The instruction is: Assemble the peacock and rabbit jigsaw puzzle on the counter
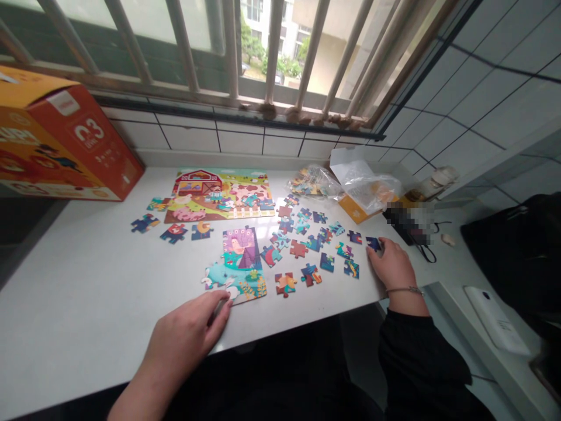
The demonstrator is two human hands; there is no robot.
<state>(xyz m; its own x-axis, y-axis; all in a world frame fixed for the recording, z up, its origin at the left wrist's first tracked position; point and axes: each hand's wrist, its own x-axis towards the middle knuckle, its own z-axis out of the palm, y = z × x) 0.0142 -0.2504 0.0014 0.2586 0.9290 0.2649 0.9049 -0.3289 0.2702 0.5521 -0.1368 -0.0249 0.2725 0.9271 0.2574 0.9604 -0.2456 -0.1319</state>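
Note:
My left hand (186,336) lies flat on the white counter (87,292), fingers stretched, its fingertips touching the lower left edge of a partly joined puzzle section (241,266). My right hand (392,263) rests at the right, fingers curled onto a dark blue puzzle piece (373,242). Between the hands several loose puzzle pieces (307,245) are scattered. A finished farm puzzle (219,196) lies further back.
An orange puzzle box (56,140) stands at the back left. A clear plastic bag (363,184) with an orange box and a bag of pieces (311,181) sit at the back right. A barred window runs behind. The counter's front edge is near my arms.

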